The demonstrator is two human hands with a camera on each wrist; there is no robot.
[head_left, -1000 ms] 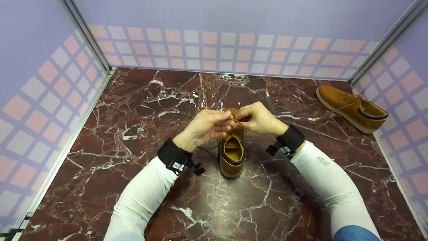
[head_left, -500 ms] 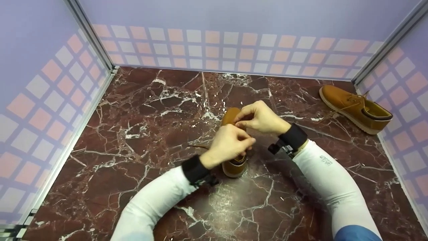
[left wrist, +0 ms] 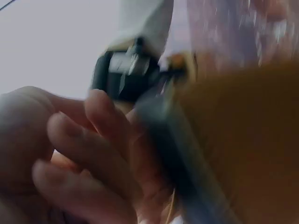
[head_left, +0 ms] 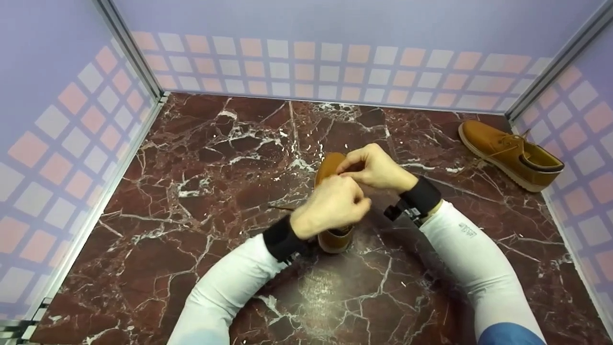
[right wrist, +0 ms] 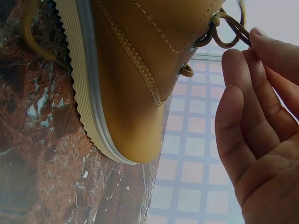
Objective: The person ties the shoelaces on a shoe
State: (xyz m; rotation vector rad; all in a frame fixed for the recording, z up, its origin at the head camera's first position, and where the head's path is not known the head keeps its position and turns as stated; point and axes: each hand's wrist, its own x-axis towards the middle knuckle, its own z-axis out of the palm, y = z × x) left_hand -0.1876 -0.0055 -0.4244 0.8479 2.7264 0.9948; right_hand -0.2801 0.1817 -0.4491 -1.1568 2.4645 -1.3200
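Observation:
A tan leather shoe [head_left: 329, 165] stands on the floor, toe pointing away from me, its middle hidden by my left hand. Thumb and fingertips of my right hand [head_left: 378, 165] pinch a looped brown shoelace [right wrist: 229, 28] above the shoe's eyelets. My left hand [head_left: 333, 203] is over the shoe's tongue and opening, fingers curled. In the left wrist view its fingers [left wrist: 93, 144] bend inward next to the blurred shoe collar, with a thin strand of lace close below; its thumb pinch is mostly hidden. A lace end shows left of the shoe.
A matching tan shoe [head_left: 507, 153] with its laces lies at the back right by the wall. Purple panels with pink and white squares [head_left: 306, 72] enclose the dark red marbled floor [head_left: 230, 191] on the left, back and right.
My left hand has moved right and toward me, from beside the laces to across the shoe's opening, and turned knuckles up. My right hand keeps its pinch nearly in place.

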